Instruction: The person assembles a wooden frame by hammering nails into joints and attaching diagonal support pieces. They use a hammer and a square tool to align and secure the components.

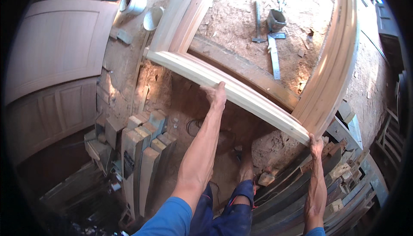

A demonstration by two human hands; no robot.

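1. The left hand (216, 94) has its grip clamped over the upper edge of the pale bottom rail (232, 90) of a wooden frame (331, 70).
2. The right hand (316, 144) grips the frame's lower right corner, fingers closed on it.
3. The frame is held tilted above the dirt floor (241, 16).
4. Stacked timber blocks (142, 145) stand lower left; a hammer (257, 23) and a dark can (275, 19) lie on the floor beyond.
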